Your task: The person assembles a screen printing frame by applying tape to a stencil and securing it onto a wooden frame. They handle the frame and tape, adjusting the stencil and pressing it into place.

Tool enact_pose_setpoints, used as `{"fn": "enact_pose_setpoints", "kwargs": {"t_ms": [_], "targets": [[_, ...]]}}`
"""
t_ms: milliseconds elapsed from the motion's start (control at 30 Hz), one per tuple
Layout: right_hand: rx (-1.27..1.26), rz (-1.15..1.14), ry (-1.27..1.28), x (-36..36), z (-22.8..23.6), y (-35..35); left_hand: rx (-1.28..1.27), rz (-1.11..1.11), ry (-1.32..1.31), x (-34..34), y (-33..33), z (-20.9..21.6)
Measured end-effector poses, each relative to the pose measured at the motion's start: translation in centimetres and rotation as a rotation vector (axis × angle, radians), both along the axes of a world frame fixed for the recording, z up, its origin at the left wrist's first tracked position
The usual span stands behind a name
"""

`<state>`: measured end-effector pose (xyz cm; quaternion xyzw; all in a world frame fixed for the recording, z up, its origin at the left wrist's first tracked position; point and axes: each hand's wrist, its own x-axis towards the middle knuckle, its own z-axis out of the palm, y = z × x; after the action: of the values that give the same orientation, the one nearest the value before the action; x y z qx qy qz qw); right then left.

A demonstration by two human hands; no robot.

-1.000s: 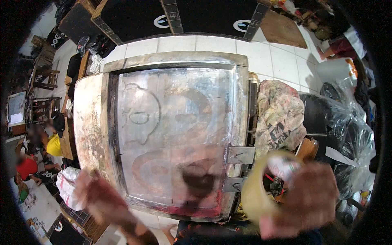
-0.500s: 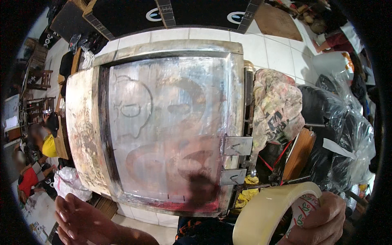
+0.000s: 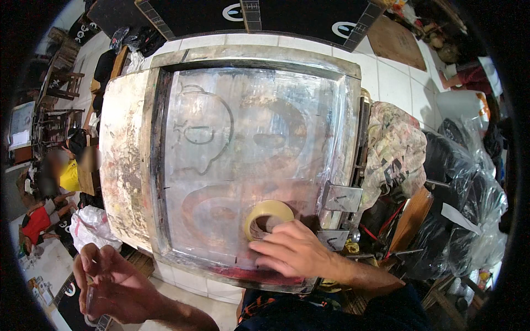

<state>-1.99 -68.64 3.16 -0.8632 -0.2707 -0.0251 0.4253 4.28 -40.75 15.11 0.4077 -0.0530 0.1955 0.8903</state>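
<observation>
My right hand (image 3: 298, 248) reaches over the lower part of a screen-printing frame (image 3: 253, 53). Its fingers are at the near side of a yellowish roll of tape (image 3: 269, 206), which is at the frame's mesh; the thumb is hidden. Faint cartoon-like outlines show through the mesh. My left hand (image 3: 118, 289) is raised at the lower left, off the frame, with its fingers curled together. A thin glossy edge shows by those fingers, too small to name.
Metal hinge clamps (image 3: 344, 198) hold the frame's right side. Beyond them lie a stained cloth (image 3: 395, 149) and clear plastic over dark bundles (image 3: 461, 165). Black printed panels (image 3: 306, 25) stand at the far side. A white plastic bag (image 3: 94, 229) and people sit at the left.
My right hand has carried the tape roll from the lower right, close to me, forward and left onto the mesh. My left hand's fingers have curled in. The whole view has shifted slightly.
</observation>
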Motion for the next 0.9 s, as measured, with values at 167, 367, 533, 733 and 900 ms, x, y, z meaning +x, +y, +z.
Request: {"fn": "enact_pose_setpoints", "kwargs": {"t_ms": [167,367,533,733,900], "targets": [[0.552,-0.228,0.146,-0.2,4.4,-0.5,0.451,0.122,-0.089,-0.4,0.6,-1.1],[0.458,-0.19,0.265,2.1,3.2,0.6,1.583,0.565,-0.304,0.8,1.3,2.1],[0.552,-0.061,0.41,3.5,1.8,2.6,1.744,0.505,-0.444,1.6,0.4,5.0],[0.81,-0.234,0.482,5.0,0.0,5.3,1.628,0.474,-0.366,1.8,-0.6,5.9],[1.03,-0.189,0.567,6.4,-0.9,4.5,1.628,0.554,-0.346,2.3,-0.3,5.6]]}}
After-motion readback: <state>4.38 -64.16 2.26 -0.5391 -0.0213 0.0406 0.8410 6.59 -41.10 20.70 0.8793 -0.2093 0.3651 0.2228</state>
